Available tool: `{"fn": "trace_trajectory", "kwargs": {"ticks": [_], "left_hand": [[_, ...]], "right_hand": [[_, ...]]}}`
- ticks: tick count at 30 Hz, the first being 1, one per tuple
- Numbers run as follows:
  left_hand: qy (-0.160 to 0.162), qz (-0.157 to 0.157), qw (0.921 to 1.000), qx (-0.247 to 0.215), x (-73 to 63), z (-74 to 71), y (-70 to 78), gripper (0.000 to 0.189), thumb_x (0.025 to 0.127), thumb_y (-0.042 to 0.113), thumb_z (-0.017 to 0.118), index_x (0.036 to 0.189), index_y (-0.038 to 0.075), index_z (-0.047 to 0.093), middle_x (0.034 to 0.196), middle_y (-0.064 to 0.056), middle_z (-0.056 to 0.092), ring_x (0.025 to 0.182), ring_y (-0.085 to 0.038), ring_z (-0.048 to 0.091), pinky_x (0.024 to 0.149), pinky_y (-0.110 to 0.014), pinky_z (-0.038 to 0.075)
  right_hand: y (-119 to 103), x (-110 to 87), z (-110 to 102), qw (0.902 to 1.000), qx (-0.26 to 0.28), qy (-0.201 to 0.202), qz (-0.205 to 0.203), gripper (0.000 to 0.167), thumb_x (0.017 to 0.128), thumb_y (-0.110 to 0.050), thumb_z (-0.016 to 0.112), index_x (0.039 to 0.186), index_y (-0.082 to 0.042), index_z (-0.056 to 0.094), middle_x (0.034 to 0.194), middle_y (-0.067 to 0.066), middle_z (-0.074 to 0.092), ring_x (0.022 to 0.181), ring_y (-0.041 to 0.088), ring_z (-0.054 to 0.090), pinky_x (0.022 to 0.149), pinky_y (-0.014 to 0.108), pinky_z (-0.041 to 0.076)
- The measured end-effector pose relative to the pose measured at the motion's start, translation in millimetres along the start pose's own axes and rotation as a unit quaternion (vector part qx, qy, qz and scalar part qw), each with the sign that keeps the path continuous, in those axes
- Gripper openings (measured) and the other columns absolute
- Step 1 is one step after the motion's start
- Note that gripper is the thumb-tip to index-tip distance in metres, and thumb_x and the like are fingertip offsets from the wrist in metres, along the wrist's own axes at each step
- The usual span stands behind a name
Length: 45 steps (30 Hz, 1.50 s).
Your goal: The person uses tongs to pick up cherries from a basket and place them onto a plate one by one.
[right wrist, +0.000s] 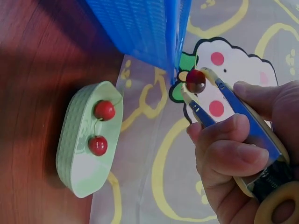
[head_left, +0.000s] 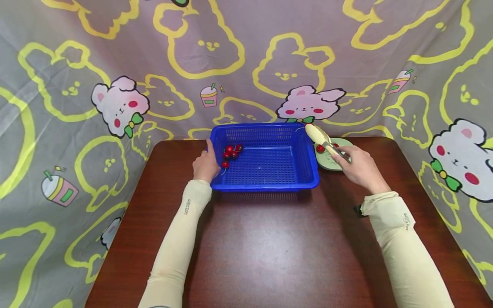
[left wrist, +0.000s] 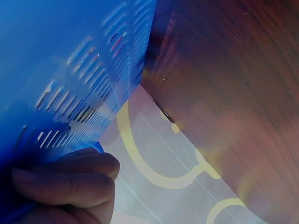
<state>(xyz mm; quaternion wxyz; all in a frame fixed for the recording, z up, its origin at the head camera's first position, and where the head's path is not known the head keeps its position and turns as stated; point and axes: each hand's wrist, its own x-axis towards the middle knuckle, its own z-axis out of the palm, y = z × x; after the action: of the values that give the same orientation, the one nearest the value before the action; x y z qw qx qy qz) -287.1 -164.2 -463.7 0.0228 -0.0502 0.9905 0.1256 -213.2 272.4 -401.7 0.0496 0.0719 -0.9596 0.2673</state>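
My left hand (head_left: 206, 166) grips the left rim of a blue plastic basket (head_left: 265, 186), its fingers (left wrist: 70, 189) curled against the slotted wall in the left wrist view. Several red cherries (head_left: 230, 149) lie inside, at the basket's left end. With my right hand (head_left: 362, 169) I hold small tongs (right wrist: 250, 123) with cream-coloured tips. Between those tips a dark red cherry (right wrist: 195, 81) is pinched, up near the basket's right rim. Below the tongs, a pale green dish (right wrist: 86, 175) holds two cherries (right wrist: 104, 110) with stems, seen best in the right wrist view.
The brown wooden table (head_left: 262, 252) carries the basket and the dish close to its far edge. Behind and on both sides hangs a grey cloth (head_left: 246, 51) with yellow outlines and cartoon rabbits.
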Motion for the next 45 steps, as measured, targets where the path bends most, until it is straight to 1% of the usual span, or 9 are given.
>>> {"fn": "trace_trajectory", "kwargs": {"ticks": [6, 12, 18, 25, 29, 39, 45], "left_hand": [[-0.007, -0.003, 1.0, -0.003, -0.4, 0.7, 0.1, 0.102, 0.091, 0.016, 0.073, 0.166, 0.006, 0.004, 0.136, -0.029, 0.059, 0.098, -0.047, 0.069, 0.09, -0.059, 0.056], [-0.002, -0.002, 1.0, -0.005, -1.3, 0.7, -0.1, 0.101, 0.091, 0.016, 0.073, 0.166, 0.006, 0.007, 0.133, -0.028, 0.06, 0.093, -0.044, 0.068, 0.087, -0.057, 0.057], [0.001, -0.004, 1.0, -0.006, -1.8, 1.4, -0.9, 0.101, 0.091, 0.017, 0.074, 0.166, 0.006, 0.008, 0.134, -0.029, 0.06, 0.093, -0.045, 0.068, 0.088, -0.058, 0.057], [0.002, -0.003, 1.0, -0.002, -1.5, 1.3, -0.7, 0.102, 0.091, 0.018, 0.075, 0.166, 0.006, 0.007, 0.134, -0.029, 0.06, 0.095, -0.045, 0.068, 0.088, -0.058, 0.057], [-0.001, -0.002, 1.0, -0.001, -0.8, 0.5, -0.6, 0.103, 0.09, 0.017, 0.075, 0.166, 0.006, 0.006, 0.135, -0.028, 0.06, 0.095, -0.046, 0.069, 0.088, -0.058, 0.057], [-0.007, 0.003, 1.0, 0.005, 0.8, -1.9, -0.3, 0.102, 0.09, 0.016, 0.071, 0.166, 0.006, 0.003, 0.136, -0.029, 0.059, 0.095, -0.046, 0.069, 0.086, -0.057, 0.058], [-0.006, 0.0, 1.0, -0.005, -0.1, -2.0, -1.1, 0.102, 0.09, 0.016, 0.073, 0.166, 0.006, 0.005, 0.136, -0.03, 0.059, 0.096, -0.047, 0.069, 0.088, -0.059, 0.057]], "right_hand": [[10, -3.8, -3, 0.9999, -0.013, 0.005, 0.006, 0.047, 0.106, -0.032, 0.057, 0.133, 0.007, 0.062, 0.109, 0.029, 0.064, 0.099, 0.044, 0.06, 0.084, 0.059, 0.046], [23, -6.8, -5, 0.9995, -0.026, 0.018, 0.008, 0.046, 0.105, -0.03, 0.058, 0.131, 0.007, 0.062, 0.106, 0.029, 0.064, 0.095, 0.043, 0.06, 0.08, 0.059, 0.045], [32, -9.4, -4, 0.9993, -0.029, 0.018, 0.016, 0.047, 0.106, -0.031, 0.057, 0.132, 0.008, 0.062, 0.104, 0.029, 0.063, 0.095, 0.044, 0.061, 0.079, 0.06, 0.045], [41, -12.6, -2, 0.9992, -0.028, 0.014, 0.027, 0.048, 0.106, -0.031, 0.056, 0.131, 0.01, 0.061, 0.113, 0.033, 0.062, 0.104, 0.051, 0.06, 0.085, 0.065, 0.045], [45, -14.8, -2, 0.9989, -0.029, 0.013, 0.033, 0.047, 0.106, -0.031, 0.056, 0.13, 0.009, 0.062, 0.112, 0.032, 0.062, 0.103, 0.05, 0.06, 0.084, 0.065, 0.045], [56, -18.6, 5, 0.9978, -0.034, 0.002, 0.056, 0.049, 0.107, -0.032, 0.054, 0.13, 0.011, 0.061, 0.113, 0.035, 0.061, 0.105, 0.056, 0.059, 0.084, 0.069, 0.044], [60, -20.2, 8, 0.9974, -0.04, -0.003, 0.06, 0.048, 0.106, -0.032, 0.055, 0.127, 0.01, 0.062, 0.11, 0.034, 0.061, 0.101, 0.054, 0.059, 0.082, 0.067, 0.044]]}}
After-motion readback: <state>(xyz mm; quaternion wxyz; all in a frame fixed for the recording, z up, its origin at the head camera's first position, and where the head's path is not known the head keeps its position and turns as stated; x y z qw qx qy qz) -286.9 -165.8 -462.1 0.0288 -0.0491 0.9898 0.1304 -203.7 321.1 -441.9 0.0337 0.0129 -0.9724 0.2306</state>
